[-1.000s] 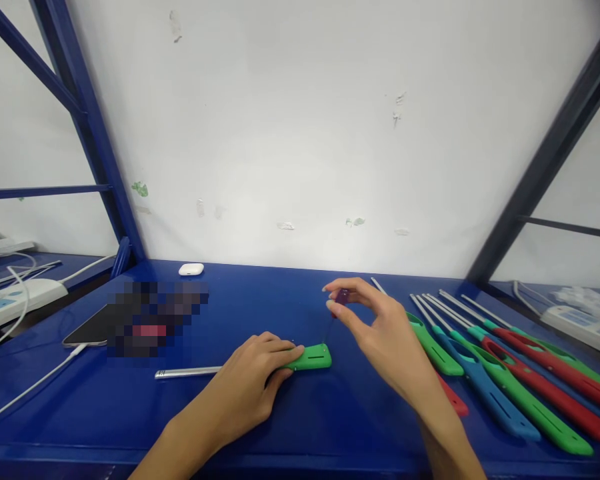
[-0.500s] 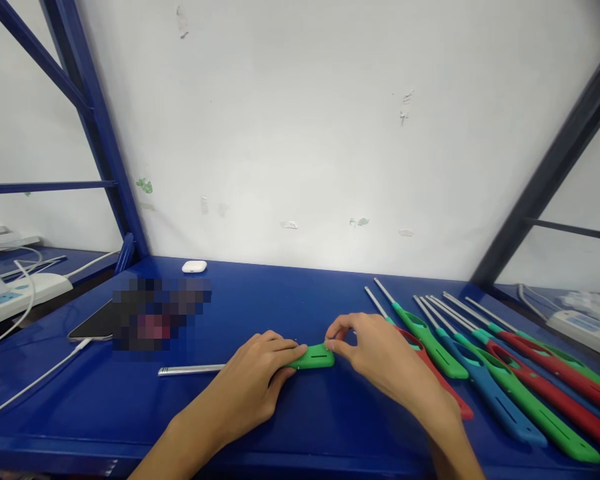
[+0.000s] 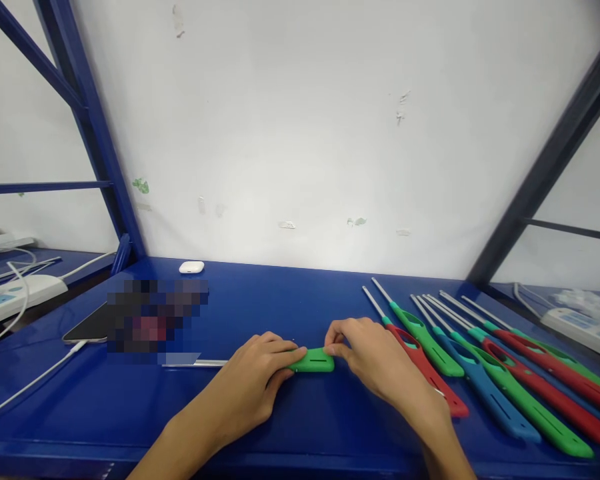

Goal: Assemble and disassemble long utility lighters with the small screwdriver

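Observation:
A green long-neck lighter (image 3: 316,361) lies across the blue table, its metal tube (image 3: 213,364) pointing left. My left hand (image 3: 257,370) is closed around the handle, covering its trigger part. At the handle's right end, the thumb and forefinger of my right hand (image 3: 375,357) are pinched together, touching or nearly touching its corner. Whatever sits between those fingertips is too small to make out. Close by my right forearm lie a red lighter (image 3: 410,347) and another green lighter (image 3: 427,343).
More lighters, among them a blue lighter (image 3: 490,387), lie fanned out on the right. A white earbud case (image 3: 191,267) rests at the back left. A phone (image 3: 87,327) with a white cable (image 3: 35,383) lies at left, beside a blurred patch. The white wall (image 3: 280,133) stands behind.
The view has shifted slightly. My right fingertips have come a little lower at the handle's end. My left hand keeps its grip on the green lighter.

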Available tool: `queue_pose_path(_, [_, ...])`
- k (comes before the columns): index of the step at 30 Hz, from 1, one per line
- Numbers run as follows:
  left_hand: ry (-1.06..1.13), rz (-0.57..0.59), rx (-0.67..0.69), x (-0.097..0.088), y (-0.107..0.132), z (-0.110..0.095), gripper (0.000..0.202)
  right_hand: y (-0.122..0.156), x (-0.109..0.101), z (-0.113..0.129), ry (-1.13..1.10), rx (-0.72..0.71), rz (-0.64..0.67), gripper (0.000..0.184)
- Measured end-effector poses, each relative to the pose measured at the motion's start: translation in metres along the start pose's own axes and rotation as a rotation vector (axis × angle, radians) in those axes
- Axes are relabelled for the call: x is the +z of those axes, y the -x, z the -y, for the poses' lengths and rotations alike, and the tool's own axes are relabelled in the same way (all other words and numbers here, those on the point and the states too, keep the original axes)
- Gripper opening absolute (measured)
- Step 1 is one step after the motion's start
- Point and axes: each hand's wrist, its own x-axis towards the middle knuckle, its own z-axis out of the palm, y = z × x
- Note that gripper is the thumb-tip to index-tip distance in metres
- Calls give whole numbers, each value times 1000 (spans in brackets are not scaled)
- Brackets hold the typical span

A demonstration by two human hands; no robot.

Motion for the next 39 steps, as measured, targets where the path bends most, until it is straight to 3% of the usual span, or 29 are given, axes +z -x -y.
queue_pose_path(10, [90,23,12,-2,1,-1,46,2,-6,-6,-46,-35,56,23])
queue_pose_path(19, [61,-33,56,-7,3,1,44,4,-21,-4,-88,-70,95,18])
queue_pose_path(27, [-135,-77,63,-1,1,-5,45,3,-5,3,86,-15,42,36])
queue_pose_path(33, [-171,-38,77,0,0,-7,43,3,2,5,193,-26,49,33])
queue_pose_path(39, [-205,-75,71,1,-2,-4,43,-2,0,4,212,2,15,30])
